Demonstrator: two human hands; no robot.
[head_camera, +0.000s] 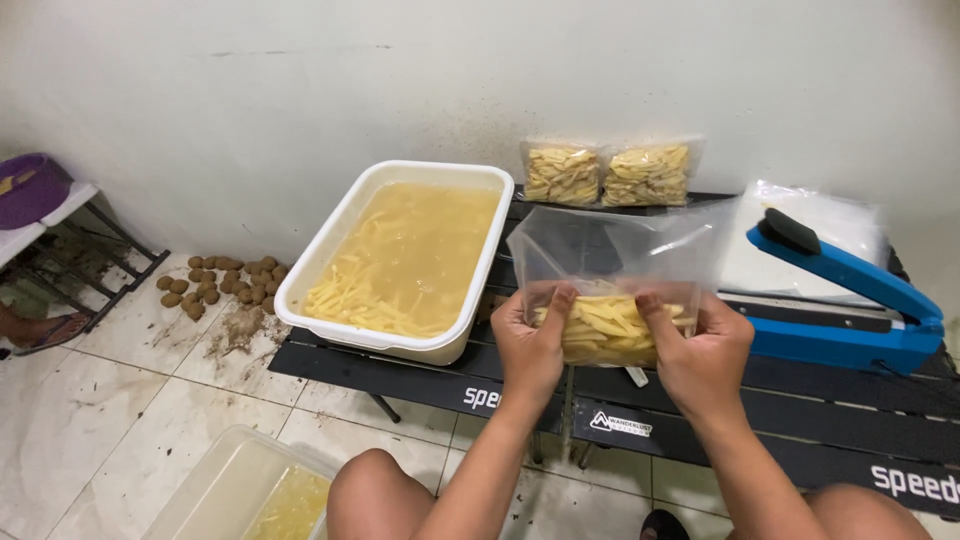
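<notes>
Clear plastic bag (615, 270), lower part filled with pale potato strips (605, 330), held upright over the low black slatted table (800, 400). Left hand (530, 345) and right hand (700, 350) clasp its bottom from either side, thumbs pressed onto the front, fingers curled behind. Left of it: white tub (330, 262) of cloudy water and strips. Behind: two filled bags (608, 173) against the wall. Right: blue heat sealer (850, 310). On the floor: potatoes (220, 280).
</notes>
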